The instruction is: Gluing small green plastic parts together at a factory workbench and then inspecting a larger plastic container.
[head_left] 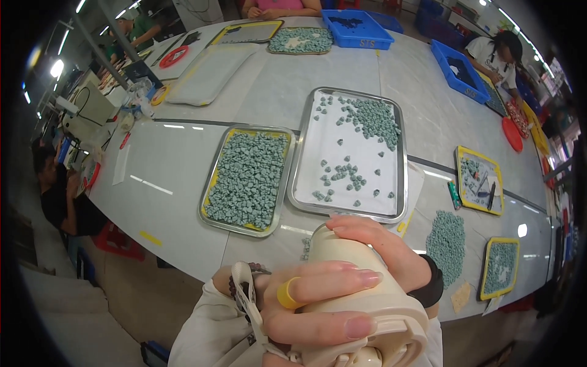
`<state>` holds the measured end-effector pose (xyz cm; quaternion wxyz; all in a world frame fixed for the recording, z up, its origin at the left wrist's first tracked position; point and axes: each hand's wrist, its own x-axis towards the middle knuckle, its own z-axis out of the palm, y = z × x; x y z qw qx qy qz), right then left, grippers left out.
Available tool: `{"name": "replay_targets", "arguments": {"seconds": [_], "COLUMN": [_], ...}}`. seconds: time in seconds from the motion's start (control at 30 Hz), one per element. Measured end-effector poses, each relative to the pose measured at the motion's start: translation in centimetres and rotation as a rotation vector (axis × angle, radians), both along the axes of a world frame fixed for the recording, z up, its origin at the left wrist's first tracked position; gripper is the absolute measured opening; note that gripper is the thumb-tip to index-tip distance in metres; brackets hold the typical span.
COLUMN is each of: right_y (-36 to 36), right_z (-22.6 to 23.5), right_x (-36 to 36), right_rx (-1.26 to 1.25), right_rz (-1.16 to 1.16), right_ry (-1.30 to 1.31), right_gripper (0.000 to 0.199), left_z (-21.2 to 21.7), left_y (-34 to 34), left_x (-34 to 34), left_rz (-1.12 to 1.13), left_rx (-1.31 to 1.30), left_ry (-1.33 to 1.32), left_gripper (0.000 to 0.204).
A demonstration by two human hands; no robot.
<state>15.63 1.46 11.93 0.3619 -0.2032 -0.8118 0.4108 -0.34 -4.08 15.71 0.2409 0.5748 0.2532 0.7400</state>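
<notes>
Between my two hands is a cream lidded tumbler (336, 248), tilted so its lid (394, 315) faces up toward me. My left hand (321, 296), with a yellow band on one finger, wraps around the near side of the tumbler. Around its far end curls my right hand (385, 244), fingers on the base edge. A pale strap hangs by my left wrist. Just beyond, a large steel tray (312, 156) lined with white holds scattered grey-green pieces (373, 116). Beside it on the left, a smaller steel tray (208, 214) is full of similar pieces.
Loose grey-green pieces (446, 251) lie piled on the table at right, near two yellow-rimmed trays (460, 177) and a green tube-like item (454, 196). Blue bins (361, 40) stand at the far side. Other people sit around the table.
</notes>
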Motion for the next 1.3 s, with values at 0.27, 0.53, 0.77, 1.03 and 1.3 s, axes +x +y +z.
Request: {"name": "replay_targets", "arguments": {"seconds": [0.27, 0.53, 0.77, 1.03, 1.3], "right_y": [-1.0, -1.2, -1.4, -1.4, -1.3], "right_z": [2.0, 1.9, 1.9, 2.0, 1.9], "right_x": [1.7, 1.3, 1.5, 1.2, 1.4], "right_rx": [0.108, 0.091, 0.072, 0.114, 0.102], "right_rz": [-0.063, -0.044, -0.029, -0.060, -0.048], "right_ry": [-0.207, -0.155, -0.187, -0.172, -0.188], "right_gripper": [0.080, 0.079, 0.076, 0.078, 0.075], "left_z": [-1.2, -2.1, -2.5, -1.2, -1.1], "left_y": [1.7, 1.9, 2.3, 0.7, -0.2], "left_x": [-0.7, -1.3, -0.7, 1.3, 2.6], "left_rz": [-0.249, -0.290, -0.186, -0.120, 0.045], "left_rx": [0.143, 0.193, 0.357, 0.222, 0.173], "left_ry": [0.105, 0.137, 0.139, 0.061, -0.047], "left_gripper": [0.019, 0.025, 0.021, 0.023, 0.044]}}
